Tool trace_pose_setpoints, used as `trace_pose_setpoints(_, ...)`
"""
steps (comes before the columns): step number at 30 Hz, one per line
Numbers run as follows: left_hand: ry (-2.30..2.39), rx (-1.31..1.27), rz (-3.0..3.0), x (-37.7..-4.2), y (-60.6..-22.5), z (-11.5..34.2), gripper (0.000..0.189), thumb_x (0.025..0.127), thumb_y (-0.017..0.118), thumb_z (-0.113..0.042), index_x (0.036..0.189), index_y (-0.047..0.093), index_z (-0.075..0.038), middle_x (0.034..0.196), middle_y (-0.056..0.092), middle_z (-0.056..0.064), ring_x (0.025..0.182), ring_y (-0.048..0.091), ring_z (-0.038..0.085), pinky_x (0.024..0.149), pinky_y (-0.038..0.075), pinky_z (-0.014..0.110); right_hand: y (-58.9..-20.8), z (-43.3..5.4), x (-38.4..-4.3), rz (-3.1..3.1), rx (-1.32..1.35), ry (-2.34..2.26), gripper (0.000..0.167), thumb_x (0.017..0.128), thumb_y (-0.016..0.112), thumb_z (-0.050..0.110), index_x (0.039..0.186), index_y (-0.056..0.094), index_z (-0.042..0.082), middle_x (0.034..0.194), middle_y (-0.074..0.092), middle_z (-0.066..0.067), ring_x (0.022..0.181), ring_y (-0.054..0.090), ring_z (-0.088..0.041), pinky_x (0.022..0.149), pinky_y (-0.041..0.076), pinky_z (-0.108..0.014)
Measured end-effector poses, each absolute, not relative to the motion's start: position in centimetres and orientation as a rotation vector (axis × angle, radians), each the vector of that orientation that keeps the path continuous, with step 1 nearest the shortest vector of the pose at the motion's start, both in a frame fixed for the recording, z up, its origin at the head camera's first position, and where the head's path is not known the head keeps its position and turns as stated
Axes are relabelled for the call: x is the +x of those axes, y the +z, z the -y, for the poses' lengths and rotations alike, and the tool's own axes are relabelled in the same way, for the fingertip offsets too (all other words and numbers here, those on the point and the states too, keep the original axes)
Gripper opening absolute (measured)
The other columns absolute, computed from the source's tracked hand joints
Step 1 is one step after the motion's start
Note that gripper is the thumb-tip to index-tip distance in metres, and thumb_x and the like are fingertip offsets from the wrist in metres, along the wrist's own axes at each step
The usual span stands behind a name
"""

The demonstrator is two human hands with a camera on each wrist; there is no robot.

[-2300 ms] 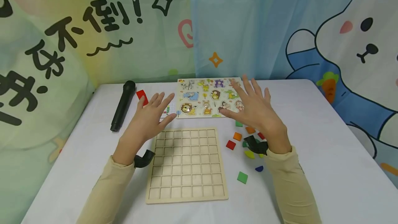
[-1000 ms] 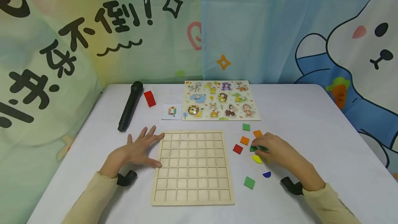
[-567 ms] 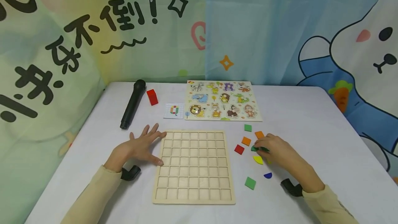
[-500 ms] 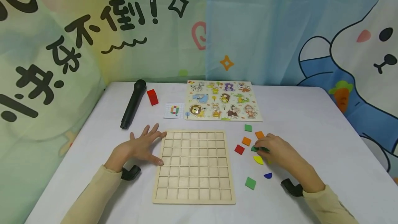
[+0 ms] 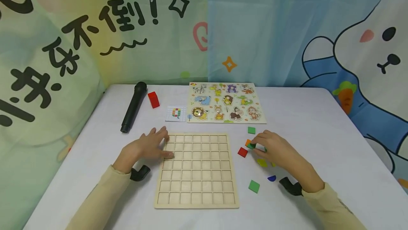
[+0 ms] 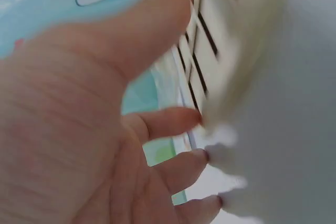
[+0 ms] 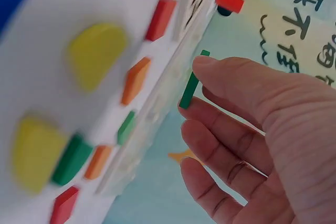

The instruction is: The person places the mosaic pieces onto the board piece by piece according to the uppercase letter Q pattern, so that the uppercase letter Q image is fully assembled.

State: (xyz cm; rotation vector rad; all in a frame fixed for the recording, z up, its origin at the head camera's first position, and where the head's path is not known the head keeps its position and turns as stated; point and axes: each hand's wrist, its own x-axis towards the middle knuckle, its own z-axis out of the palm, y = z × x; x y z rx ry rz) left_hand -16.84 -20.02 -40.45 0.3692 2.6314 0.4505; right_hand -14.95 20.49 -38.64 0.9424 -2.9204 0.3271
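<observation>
My right hand (image 5: 277, 149) pinches a small green tile (image 7: 190, 88) between thumb and forefinger, raised off the table; the other fingers are bent loosely below it. Beneath and around this hand lie a yellow piece (image 5: 262, 162), a red square (image 5: 242, 152) and a partly covered orange tile (image 5: 247, 141). At the upper left edge of the wooden grid board (image 5: 199, 177), my left hand (image 5: 146, 149) is spread, its thumb over the board and its fingers along the rim. In the left wrist view, the left hand's fingers (image 6: 181, 171) are extended and hold nothing.
A blue half-round piece (image 5: 272, 178) and green squares (image 5: 254, 186) lie right of the board. Behind it are a patterned card (image 5: 176, 113), an animal puzzle (image 5: 227, 103), a red block (image 5: 153, 100) and a black microphone-like stick (image 5: 134, 107).
Both hands came down from above the table. My right hand took a green tile from the scattered pieces and moved it slightly left. The left thumb slid further onto the board.
</observation>
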Motion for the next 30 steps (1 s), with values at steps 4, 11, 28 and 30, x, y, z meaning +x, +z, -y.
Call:
trace_pose_setpoints(4, 0.451, 0.37, -2.664, -17.3, -40.2, 19.0, 0.053, 0.085, 0.073, -0.045, 0.116, 0.045, -0.013, 0.121, 0.059, 0.011, 0.132, 0.043, 0.034, 0.112, 0.022, 0.065, -38.2, -18.9, -15.4, 2.823, 1.053, 0.346, 0.017, 0.077, 0.081, 0.009, 0.093, 0.074, 0.006, 0.093, 0.072, -0.003, 0.088, 0.063, -0.022, 0.08, 0.056, -0.038)
trace_pose_setpoints(11, 0.43, 0.329, -2.694, -17.4, -40.0, 18.2, 0.053, 0.082, 0.078, -0.04, 0.121, 0.049, -0.018, 0.119, 0.061, 0.011, 0.107, 0.058, 0.031, 0.1, 0.042, 0.055, -37.5, -15.6, -16.4, 2.738, 1.194, 0.383, 0.016, 0.08, 0.08, 0.01, 0.094, 0.073, 0.005, 0.093, 0.071, -0.004, 0.09, 0.064, -0.023, 0.08, 0.055, -0.037)
trace_pose_setpoints(28, 0.459, 0.341, -2.644, -17.9, -41.1, 18.2, 0.073, 0.087, 0.071, -0.04, 0.149, 0.04, -0.017, 0.161, 0.023, 0.015, 0.148, 0.015, 0.041, 0.112, 0.019, 0.068, -38.1, -7.2, -17.1, 2.761, 1.429, 0.398, 0.015, 0.086, 0.076, 0.017, 0.099, 0.074, 0.01, 0.096, 0.071, -0.001, 0.09, 0.063, -0.018, 0.077, 0.054, -0.028)
trace_pose_setpoints(30, 0.449, 0.344, -2.648, -17.8, -41.1, 18.3, 0.072, 0.087, 0.071, -0.04, 0.149, 0.04, -0.017, 0.161, 0.023, 0.016, 0.148, 0.016, 0.042, 0.112, 0.02, 0.068, -38.2, -6.4, -17.2, 2.799, 1.433, 0.423, 0.015, 0.087, 0.075, 0.018, 0.099, 0.075, 0.01, 0.097, 0.071, -0.001, 0.091, 0.063, -0.017, 0.078, 0.054, -0.028)
